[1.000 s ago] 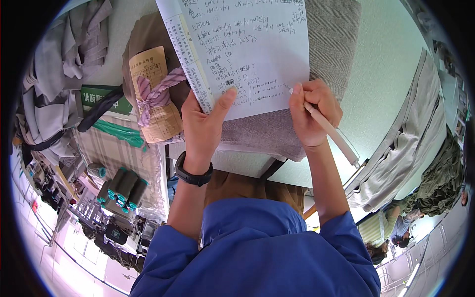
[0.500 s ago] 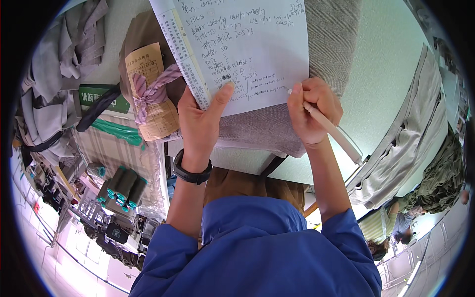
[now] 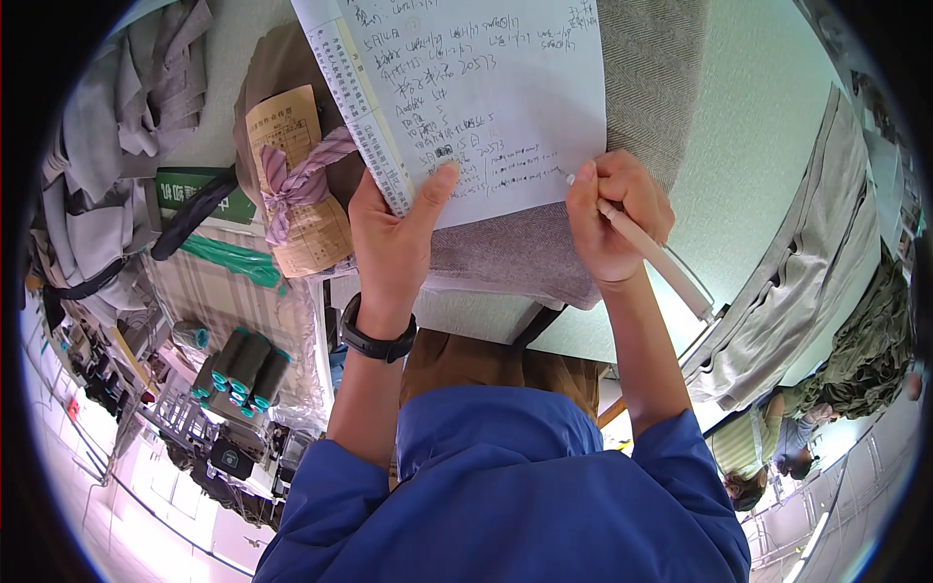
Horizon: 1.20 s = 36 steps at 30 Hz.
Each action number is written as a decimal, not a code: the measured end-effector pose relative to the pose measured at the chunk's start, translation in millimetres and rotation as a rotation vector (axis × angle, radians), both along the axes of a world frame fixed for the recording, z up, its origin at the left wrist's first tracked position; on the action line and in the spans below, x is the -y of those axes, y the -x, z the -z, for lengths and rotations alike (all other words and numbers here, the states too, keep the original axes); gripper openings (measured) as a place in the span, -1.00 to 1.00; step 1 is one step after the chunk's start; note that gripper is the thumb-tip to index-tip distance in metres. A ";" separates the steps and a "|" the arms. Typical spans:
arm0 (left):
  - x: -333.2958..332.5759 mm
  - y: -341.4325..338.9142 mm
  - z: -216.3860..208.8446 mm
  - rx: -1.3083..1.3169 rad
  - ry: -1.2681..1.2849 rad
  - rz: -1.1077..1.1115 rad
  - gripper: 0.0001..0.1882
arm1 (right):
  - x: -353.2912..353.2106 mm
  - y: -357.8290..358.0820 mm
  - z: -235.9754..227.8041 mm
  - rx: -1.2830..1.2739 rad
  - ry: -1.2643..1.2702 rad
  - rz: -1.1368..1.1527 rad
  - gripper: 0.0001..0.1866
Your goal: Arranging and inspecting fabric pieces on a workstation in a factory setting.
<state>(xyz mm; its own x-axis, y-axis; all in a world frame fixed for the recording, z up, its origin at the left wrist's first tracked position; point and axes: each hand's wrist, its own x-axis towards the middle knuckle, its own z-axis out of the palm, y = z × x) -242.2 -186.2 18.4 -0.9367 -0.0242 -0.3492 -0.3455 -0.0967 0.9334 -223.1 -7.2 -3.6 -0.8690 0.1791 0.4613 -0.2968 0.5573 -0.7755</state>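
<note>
My left hand (image 3: 397,231) grips the lower left edge of a white paper sheet (image 3: 525,107), thumb on top and fingers underneath. Rows of handwriting cover the sheet, and a printed strip runs down its left side. In my right hand (image 3: 620,214) is a white pen (image 3: 661,260), its tip touching the paper near the lower right corner and its back end slanting toward me. Grey woven fabric (image 3: 510,257) lies beneath the sheet. Close to my left hand rests a brown bundle with a tan paper tag (image 3: 316,248), tied with a pink striped cloth strip (image 3: 292,189).
A pale table (image 3: 758,126) carries the fabric. Grey cloth pieces (image 3: 777,291) hang along its right edge. At the left are a wrapped plaid stack (image 3: 233,301), dark thread cones (image 3: 243,369) and draped grey cloth (image 3: 107,165). Two people (image 3: 768,447) are at the lower right.
The pen tip and my right hand have shifted very slightly to the right. My left hand keeps its hold on the sheet.
</note>
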 end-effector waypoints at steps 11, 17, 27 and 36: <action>4.6 -16.2 -9.0 -0.064 0.125 0.014 -0.68 | 2.7 4.5 -71.6 0.417 0.566 -0.093 -0.74; 32.6 -94.3 -46.4 -0.036 0.403 0.169 -0.87 | 51.4 21.7 -132.1 0.746 0.879 -0.253 -0.58; 140.7 -189.6 -46.7 0.005 0.461 -0.289 -0.80 | 225.3 -55.9 -117.8 1.133 1.013 -0.529 -0.47; 158.4 -180.7 -51.6 0.061 0.534 -0.381 -0.90 | 269.8 -16.4 -105.9 1.047 1.084 -0.694 -0.36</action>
